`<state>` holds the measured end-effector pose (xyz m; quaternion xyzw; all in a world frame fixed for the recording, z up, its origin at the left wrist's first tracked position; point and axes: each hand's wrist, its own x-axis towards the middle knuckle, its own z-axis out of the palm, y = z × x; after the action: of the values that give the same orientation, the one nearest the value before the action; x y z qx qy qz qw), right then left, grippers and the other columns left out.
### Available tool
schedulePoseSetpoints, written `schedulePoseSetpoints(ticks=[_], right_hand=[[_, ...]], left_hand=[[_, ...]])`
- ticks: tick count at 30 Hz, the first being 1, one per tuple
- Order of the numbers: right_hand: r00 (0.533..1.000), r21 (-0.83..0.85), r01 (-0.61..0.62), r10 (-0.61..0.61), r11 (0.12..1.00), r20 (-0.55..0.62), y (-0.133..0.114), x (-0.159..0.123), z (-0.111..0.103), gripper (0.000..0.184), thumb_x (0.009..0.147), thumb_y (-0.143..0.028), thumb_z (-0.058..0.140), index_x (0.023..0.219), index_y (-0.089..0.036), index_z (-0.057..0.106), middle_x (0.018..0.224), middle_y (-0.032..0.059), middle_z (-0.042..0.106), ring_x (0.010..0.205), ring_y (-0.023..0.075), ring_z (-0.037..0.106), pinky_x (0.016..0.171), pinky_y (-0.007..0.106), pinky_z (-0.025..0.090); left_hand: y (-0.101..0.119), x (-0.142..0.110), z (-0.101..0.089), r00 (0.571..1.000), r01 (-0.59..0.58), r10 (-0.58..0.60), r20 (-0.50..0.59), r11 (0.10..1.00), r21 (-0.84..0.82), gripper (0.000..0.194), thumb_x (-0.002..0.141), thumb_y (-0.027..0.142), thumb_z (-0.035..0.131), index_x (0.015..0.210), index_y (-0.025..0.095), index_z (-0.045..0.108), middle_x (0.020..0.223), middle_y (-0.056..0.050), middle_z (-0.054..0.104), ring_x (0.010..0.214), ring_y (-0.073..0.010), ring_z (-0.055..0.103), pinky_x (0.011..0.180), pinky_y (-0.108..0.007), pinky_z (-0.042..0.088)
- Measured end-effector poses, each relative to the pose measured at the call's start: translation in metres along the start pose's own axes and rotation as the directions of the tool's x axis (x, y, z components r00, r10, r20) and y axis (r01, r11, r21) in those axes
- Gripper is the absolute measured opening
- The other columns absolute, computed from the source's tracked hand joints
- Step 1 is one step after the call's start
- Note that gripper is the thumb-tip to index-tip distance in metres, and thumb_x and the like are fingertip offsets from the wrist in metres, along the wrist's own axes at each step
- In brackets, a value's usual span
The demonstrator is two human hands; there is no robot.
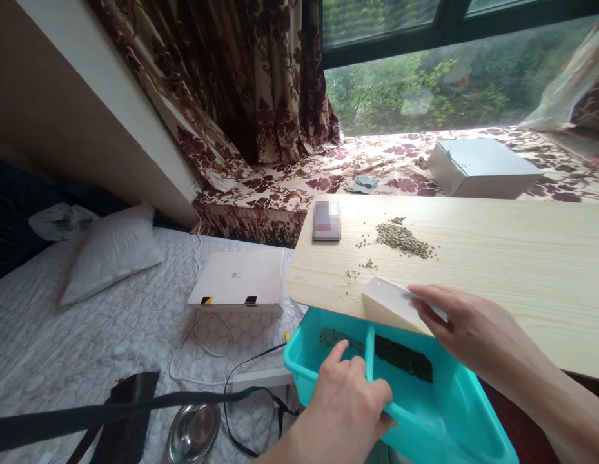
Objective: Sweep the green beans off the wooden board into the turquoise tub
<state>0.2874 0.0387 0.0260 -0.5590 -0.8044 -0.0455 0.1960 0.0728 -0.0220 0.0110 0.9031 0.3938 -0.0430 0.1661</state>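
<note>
My right hand [449,316] grips a flat white scraper [389,293], its long edge down on the pale wooden tabletop [497,258] near the front rim. A turquoise two-compartment bin [454,419] sits just below that rim. My left hand [347,393] holds the bin's near wall by the divider, index finger reaching over the left compartment. A thin scatter of small grains lies in the left compartment, and a dark mass of grains [403,358] in the right one. On the tabletop lies a loose pile of greenish-brown seeds [405,240], with stray ones trailing toward the scraper.
A small blurred box [327,221] rests at the table's left end. Left of the table, a bed [149,335] bears a white flat box [238,277], a pillow [113,254], a steel bowl [193,432] and cables. A white box [483,164] stands on the window ledge. A black strap [135,407] crosses lower left.
</note>
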Motion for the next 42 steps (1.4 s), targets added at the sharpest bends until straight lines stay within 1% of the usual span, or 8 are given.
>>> schedulePoseSetpoints(ticks=[9, 13, 20, 24, 26, 31, 36, 42], right_hand=[[0.987, 0.154, 0.117, -0.132, 0.981, 0.090, -0.029, -0.004, -0.002, 0.034, 0.096, -0.018, 0.042, 0.095, -0.024, 0.075, 0.087, 0.0049, 0.079, 0.067, 0.0177, 0.071, 0.052, 0.025, 0.047], [0.995, 0.105, 0.073, -0.079, 0.992, 0.057, -0.026, 0.007, 0.000, 0.032, 0.095, -0.019, 0.043, 0.094, -0.023, 0.075, 0.088, 0.0061, 0.079, 0.067, 0.0182, 0.070, 0.052, 0.026, 0.045], [0.988, 0.091, 0.031, -0.044, 0.995, 0.148, -0.036, 0.017, 0.011, 0.031, 0.093, -0.016, 0.044, 0.088, -0.023, 0.074, 0.088, 0.0058, 0.078, 0.067, 0.0172, 0.068, 0.054, 0.026, 0.043], [0.953, 0.202, 0.158, -0.203, 0.967, 0.226, -0.043, 0.006, -0.005, 0.034, 0.095, -0.016, 0.042, 0.088, -0.024, 0.074, 0.079, 0.0046, 0.076, 0.066, 0.0167, 0.067, 0.054, 0.026, 0.045], [0.955, 0.232, 0.188, -0.232, 0.955, 0.184, -0.037, 0.003, -0.014, 0.034, 0.097, -0.018, 0.041, 0.093, -0.024, 0.075, 0.082, 0.0051, 0.077, 0.066, 0.0164, 0.068, 0.054, 0.026, 0.047], [0.995, 0.079, 0.097, -0.096, 0.992, -0.019, -0.005, 0.013, -0.015, 0.035, 0.098, -0.028, 0.041, 0.099, -0.023, 0.076, 0.091, 0.0078, 0.080, 0.072, 0.0211, 0.073, 0.052, 0.028, 0.049], [1.000, -0.029, -0.004, 0.004, 1.000, -0.006, 0.016, 0.019, -0.005, 0.036, 0.093, -0.031, 0.044, 0.096, -0.024, 0.079, 0.087, 0.0071, 0.081, 0.067, 0.0221, 0.073, 0.048, 0.028, 0.047], [0.991, -0.064, -0.117, 0.121, 0.991, 0.063, 0.021, 0.018, -0.003, 0.036, 0.092, -0.032, 0.046, 0.100, -0.024, 0.080, 0.090, 0.0095, 0.081, 0.071, 0.0258, 0.074, 0.053, 0.030, 0.047]], left_hand=[[0.014, 0.015, 0.000, 0.996, -0.091, 0.091, 0.009, 0.995, 0.041, 0.025, 0.084, 0.040, 0.085, 0.081, 0.018, 0.074, 0.069, -0.005, 0.069, 0.074, -0.0213, 0.069, 0.106, -0.047, 0.050], [0.016, 0.015, -0.007, 0.995, -0.079, 0.076, 0.065, 0.996, 0.043, 0.024, 0.086, 0.040, 0.083, 0.083, 0.019, 0.074, 0.071, -0.005, 0.069, 0.075, -0.0207, 0.069, 0.107, -0.047, 0.049], [0.015, 0.016, -0.007, 0.994, -0.091, 0.090, 0.064, 0.996, 0.016, 0.023, 0.088, 0.040, 0.081, 0.088, 0.018, 0.075, 0.074, -0.006, 0.071, 0.080, -0.0216, 0.070, 0.108, -0.047, 0.048], [0.009, 0.011, -0.002, 0.996, -0.070, 0.069, 0.047, 0.998, 0.010, 0.030, 0.080, 0.045, 0.087, 0.086, 0.018, 0.076, 0.073, -0.005, 0.070, 0.078, -0.0225, 0.070, 0.104, -0.047, 0.051], [0.002, 0.001, 0.001, 0.999, -0.050, 0.050, 0.018, 0.999, -0.007, 0.029, 0.078, 0.044, 0.089, 0.084, 0.018, 0.075, 0.074, -0.005, 0.069, 0.077, -0.0220, 0.069, 0.104, -0.046, 0.051], [-0.027, -0.035, 0.013, 0.986, 0.045, -0.053, -0.159, 0.998, -0.053, 0.029, 0.073, 0.036, 0.093, 0.080, 0.021, 0.069, 0.075, 0.000, 0.064, 0.077, -0.0194, 0.067, 0.108, -0.047, 0.049], [-0.053, -0.056, 0.025, 0.950, 0.105, -0.121, -0.289, 0.992, -0.068, 0.032, 0.068, 0.026, 0.095, 0.074, 0.021, 0.064, 0.072, 0.004, 0.056, 0.072, -0.0184, 0.064, 0.107, -0.050, 0.050], [-0.063, -0.061, 0.021, 0.939, 0.164, -0.190, -0.286, 0.980, -0.112, 0.023, 0.076, 0.018, 0.087, 0.078, 0.023, 0.064, 0.075, 0.005, 0.053, 0.075, -0.0180, 0.062, 0.111, -0.051, 0.046]])
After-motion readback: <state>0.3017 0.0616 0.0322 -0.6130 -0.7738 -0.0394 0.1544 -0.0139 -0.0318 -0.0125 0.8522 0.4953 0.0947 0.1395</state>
